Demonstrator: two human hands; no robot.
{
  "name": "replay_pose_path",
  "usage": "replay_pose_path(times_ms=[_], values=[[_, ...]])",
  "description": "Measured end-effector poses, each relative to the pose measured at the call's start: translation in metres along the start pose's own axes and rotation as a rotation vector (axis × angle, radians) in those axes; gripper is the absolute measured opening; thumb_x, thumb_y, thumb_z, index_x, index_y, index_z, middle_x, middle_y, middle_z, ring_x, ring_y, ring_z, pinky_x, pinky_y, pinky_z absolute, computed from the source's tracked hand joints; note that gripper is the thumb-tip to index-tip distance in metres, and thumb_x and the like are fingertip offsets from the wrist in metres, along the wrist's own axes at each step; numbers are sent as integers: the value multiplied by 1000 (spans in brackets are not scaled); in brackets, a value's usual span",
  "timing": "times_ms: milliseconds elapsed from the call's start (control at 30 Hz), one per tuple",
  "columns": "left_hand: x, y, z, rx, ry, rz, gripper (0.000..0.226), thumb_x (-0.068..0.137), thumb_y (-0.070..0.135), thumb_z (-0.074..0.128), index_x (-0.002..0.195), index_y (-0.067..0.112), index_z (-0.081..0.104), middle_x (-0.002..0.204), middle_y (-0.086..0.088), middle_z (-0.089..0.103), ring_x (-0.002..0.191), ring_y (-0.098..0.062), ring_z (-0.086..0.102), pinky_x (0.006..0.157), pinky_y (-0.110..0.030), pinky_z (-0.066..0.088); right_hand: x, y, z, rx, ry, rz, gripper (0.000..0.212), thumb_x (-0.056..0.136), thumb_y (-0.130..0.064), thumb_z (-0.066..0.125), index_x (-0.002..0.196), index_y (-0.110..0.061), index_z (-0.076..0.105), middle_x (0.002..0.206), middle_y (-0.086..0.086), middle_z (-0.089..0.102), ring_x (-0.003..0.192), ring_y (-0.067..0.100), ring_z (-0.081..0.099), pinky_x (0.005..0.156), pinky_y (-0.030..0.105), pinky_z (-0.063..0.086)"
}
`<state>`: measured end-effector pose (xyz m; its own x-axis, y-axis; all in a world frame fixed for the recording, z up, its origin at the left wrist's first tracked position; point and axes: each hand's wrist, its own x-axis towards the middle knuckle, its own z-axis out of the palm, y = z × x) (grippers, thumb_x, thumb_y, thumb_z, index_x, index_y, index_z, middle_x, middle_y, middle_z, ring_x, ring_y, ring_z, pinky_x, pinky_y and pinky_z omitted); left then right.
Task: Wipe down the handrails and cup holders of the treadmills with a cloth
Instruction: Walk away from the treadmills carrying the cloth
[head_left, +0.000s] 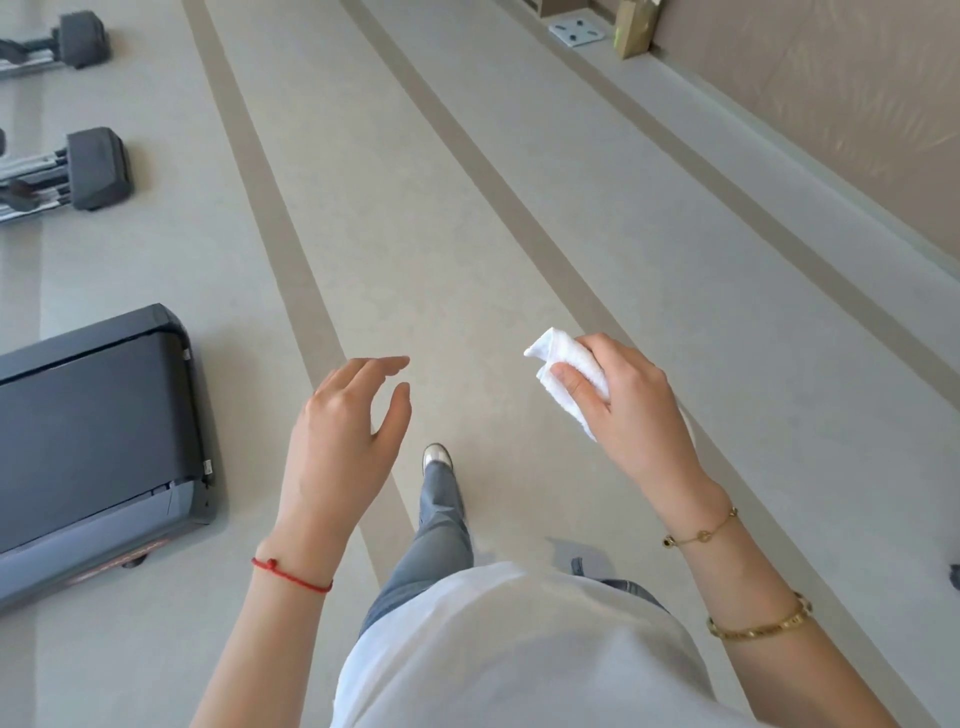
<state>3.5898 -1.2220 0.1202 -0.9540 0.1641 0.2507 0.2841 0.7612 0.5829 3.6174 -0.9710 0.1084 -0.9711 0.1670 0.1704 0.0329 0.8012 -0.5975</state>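
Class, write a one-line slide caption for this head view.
Right hand holds a white cloth, left hand open, beside a treadmill.

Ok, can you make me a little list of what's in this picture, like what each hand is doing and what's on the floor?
left hand: left hand holds nothing, fingers relaxed
right hand: right hand grips folded white cloth
wrists: red string bracelet left, thin gold chain bracelet right
floor: end of black treadmill at left
wiping: none now; no handrail or cup holder visible
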Motion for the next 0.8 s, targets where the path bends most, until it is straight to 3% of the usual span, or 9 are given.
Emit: replay_pose_path(times_ms=[167, 367, 600, 800], values=[[107, -45, -8, 4, 5, -30, 24, 96, 18, 58, 118, 15, 67, 109, 1, 67, 73, -23, 56, 74, -27, 43, 110, -20, 36, 23, -23, -6, 25, 97, -43, 49, 96, -20, 58, 85, -7, 61, 84, 16, 54, 71, 32, 44], [227, -98, -25, 21, 46, -42, 24, 96, 20, 58, 118, 17, 67, 110, 3, 67, 62, -14, 40, 71, -30, 44, 238, -56, 75, 45, -22, -42, 23, 97, -43, 49, 94, -21, 58, 85, -9, 61, 84, 16, 55, 72, 32, 45], [328, -152, -30, 33, 7, -101, 25, 96, 20, 57, 120, 16, 67, 111, 1, 67, 65, -19, 50, 74, -34, 50, 347, -80, 117, 50, -77, -41, 24, 97, -43, 50, 98, -20, 59, 88, -6, 63, 86, 18, 56, 75, 35, 46], [421, -195, -13, 27, 3, -119, 25, 96, 19, 58, 120, 16, 67, 110, 1, 67, 51, 5, 35, 68, -27, 42, 450, -81, 162, 60, -128, -32, 24, 97, -41, 52, 98, -19, 59, 86, -7, 62, 86, 19, 55, 75, 34, 45]])
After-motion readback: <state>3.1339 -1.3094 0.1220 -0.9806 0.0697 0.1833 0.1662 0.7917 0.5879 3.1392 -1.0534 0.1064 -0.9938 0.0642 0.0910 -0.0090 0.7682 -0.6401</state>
